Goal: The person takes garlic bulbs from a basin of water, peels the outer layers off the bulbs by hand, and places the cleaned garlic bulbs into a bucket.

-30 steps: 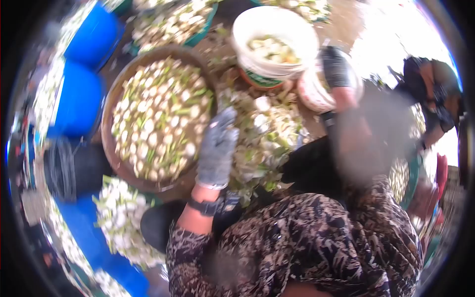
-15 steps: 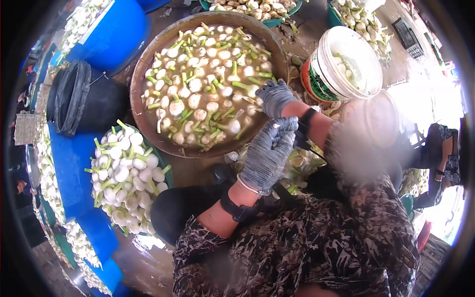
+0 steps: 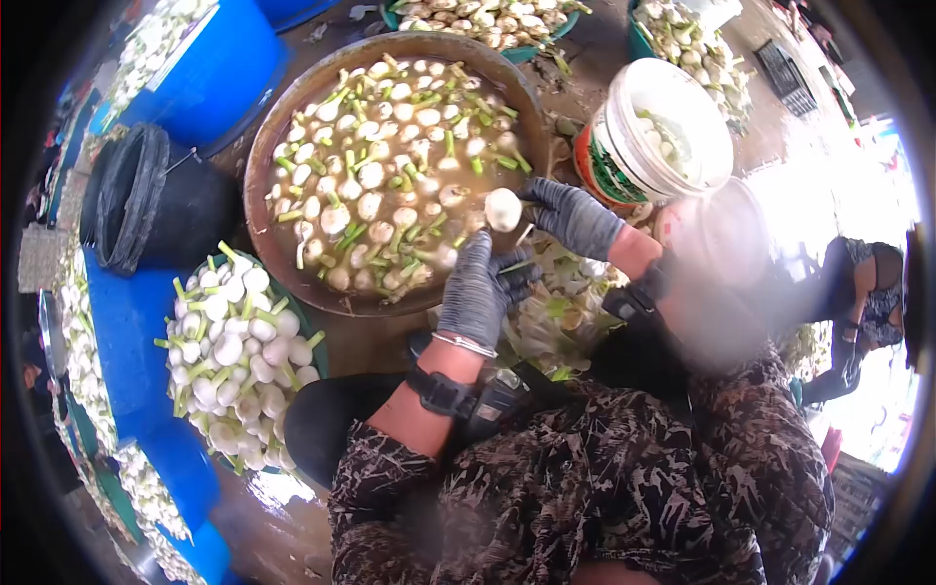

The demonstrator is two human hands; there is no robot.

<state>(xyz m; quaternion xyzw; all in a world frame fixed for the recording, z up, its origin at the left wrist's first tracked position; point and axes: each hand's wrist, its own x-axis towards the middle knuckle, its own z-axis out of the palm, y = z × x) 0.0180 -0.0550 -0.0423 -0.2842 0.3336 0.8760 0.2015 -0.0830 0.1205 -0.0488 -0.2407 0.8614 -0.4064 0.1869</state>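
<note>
My right hand (image 3: 577, 216), in a grey glove, grips a round white bulb (image 3: 502, 209) by its stem end. The bulb, like fresh garlic or onion, is above the near right rim of a wide brown tub (image 3: 255, 195). My left hand (image 3: 478, 288), also gloved, is just below and left of the bulb, its fingers apart. Its thumb points up close to the bulb; whether they touch I cannot tell. Murky water in the tub carries many floating bulbs (image 3: 370, 175) with short green stems. Pale peelings (image 3: 561, 312) lie below my hands.
Cleaned white bulbs (image 3: 229, 346) are heaped in a green basin at left. A black bucket (image 3: 200, 200) lies beside blue containers (image 3: 210, 68). At right stands a white bucket (image 3: 624, 146) with some bulbs inside. More bulb-filled basins (image 3: 487, 24) are at the back.
My hands, close together before, have moved apart. The white bulb now shows clearly in my right hand. My left hand has shifted left and its fingers have opened. The whole view has shifted slightly.
</note>
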